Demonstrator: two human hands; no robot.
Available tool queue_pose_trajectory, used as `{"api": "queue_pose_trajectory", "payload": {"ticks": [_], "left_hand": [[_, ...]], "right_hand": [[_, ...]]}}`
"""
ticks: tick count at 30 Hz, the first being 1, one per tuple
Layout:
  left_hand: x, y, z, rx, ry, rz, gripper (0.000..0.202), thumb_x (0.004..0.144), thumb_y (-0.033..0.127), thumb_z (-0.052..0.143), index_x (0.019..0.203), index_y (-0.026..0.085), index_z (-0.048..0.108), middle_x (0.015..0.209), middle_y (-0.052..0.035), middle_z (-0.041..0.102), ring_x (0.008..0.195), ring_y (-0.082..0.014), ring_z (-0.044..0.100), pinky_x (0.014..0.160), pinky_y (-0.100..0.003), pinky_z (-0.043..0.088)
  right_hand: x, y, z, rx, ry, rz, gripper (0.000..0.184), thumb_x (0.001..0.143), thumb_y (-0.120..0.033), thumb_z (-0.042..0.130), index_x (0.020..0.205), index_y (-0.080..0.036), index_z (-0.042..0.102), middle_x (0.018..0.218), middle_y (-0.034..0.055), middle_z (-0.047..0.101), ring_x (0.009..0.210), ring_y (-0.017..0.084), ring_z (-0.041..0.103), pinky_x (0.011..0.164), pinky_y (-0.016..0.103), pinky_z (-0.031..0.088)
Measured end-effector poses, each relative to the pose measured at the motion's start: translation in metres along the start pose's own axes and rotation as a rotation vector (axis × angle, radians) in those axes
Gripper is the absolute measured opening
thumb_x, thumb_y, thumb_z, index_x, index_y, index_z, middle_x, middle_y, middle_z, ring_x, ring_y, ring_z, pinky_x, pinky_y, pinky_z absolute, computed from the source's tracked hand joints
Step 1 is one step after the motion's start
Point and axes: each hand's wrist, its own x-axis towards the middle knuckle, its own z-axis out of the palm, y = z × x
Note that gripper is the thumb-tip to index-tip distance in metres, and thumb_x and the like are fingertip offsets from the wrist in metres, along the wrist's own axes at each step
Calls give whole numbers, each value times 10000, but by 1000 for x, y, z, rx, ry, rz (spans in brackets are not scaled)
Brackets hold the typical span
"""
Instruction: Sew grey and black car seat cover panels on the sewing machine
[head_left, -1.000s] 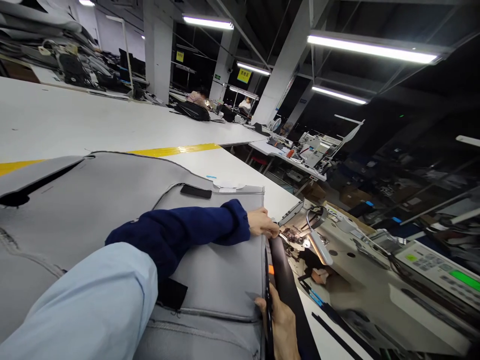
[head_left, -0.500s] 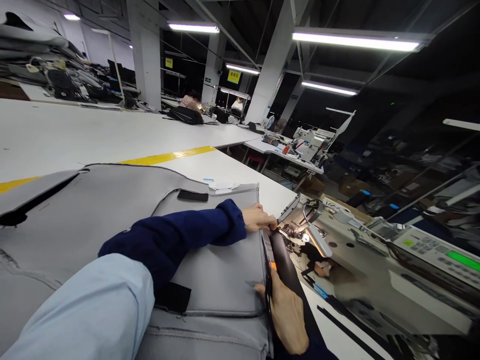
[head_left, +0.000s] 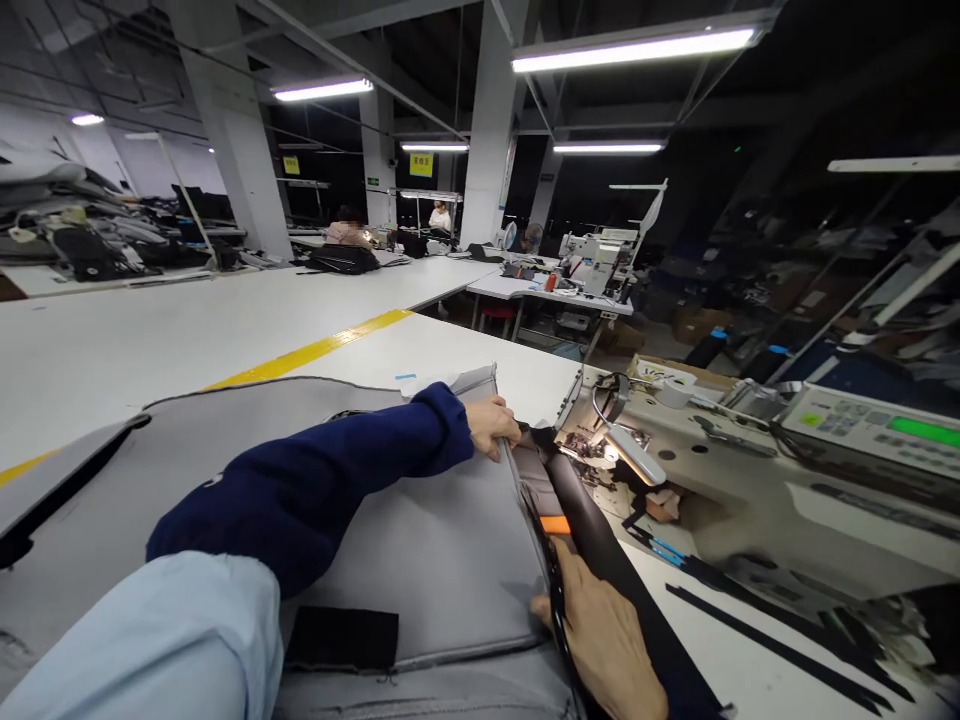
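Observation:
A large grey sewn fabric piece [head_left: 450,540] lies spread over the white table, its backing side up. My left hand [head_left: 491,425] is closed on its far right edge, with fingers curled over the seam. Nearer to me, my right hand [head_left: 607,635] grips the same edge, thumb on the grey side and fingers on the dark side. Between the hands the edge is turned up, showing dark trim with an orange tab [head_left: 555,524]. A black patch [head_left: 345,638] is on the fabric. Just right of the edge stands a sewing machine [head_left: 705,480] with its lamp [head_left: 634,455] lit.
Black strips [head_left: 780,645] and blue-handled snips [head_left: 664,548] lie right of my right hand. A control panel [head_left: 885,425] with a green display sits atop the machine. Yellow tape [head_left: 315,348] crosses the white table [head_left: 150,330]. Two people work at far tables.
My view has turned right and levelled somewhat. The edge between my hands is turned up more, with more dark trim and the orange tab showing. Both hands keep hold of the fabric.

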Motion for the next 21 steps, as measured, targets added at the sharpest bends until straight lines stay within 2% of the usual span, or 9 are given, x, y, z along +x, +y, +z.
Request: {"api": "queue_pose_trajectory", "payload": {"ticks": [3,9,13,16,21], "left_hand": [[-2,7,-8,-29,19,-43,124,690,201,680,788,183,605,854,-5,678,890,-192,541,886,-351,242],[-7,13,-20,-85,0,-86,148,666,199,719,756,172,604,818,8,668,859,-185,553,903,-354,252],[-6,16,-23,-86,-25,-113,159,667,175,724,765,157,601,797,-4,657,861,-187,543,930,-361,240],[-5,18,-24,-78,-38,-127,144,682,163,710,772,157,597,814,-3,655,875,-191,538,937,-364,234],[-7,19,-23,-87,-18,-112,163,672,198,725,768,164,598,810,2,650,879,-194,532,942,-370,231]], "right_hand": [[8,-5,-10,-142,68,-11,617,892,-520,512,1349,-120,401,1018,124,616,866,271,617,748,380,416],[33,-17,-19,-280,170,-14,747,832,-655,504,1282,-59,484,943,157,605,828,290,604,726,405,413],[35,-16,-11,-273,178,-20,691,856,-659,442,1218,-77,530,855,129,635,708,269,636,631,369,422],[32,-12,-4,-256,187,-36,647,898,-635,371,1222,-94,517,815,104,657,623,253,647,534,332,386],[30,-7,-2,-175,172,-92,571,939,-578,344,1204,-102,513,780,79,675,632,234,662,512,310,361]]}}
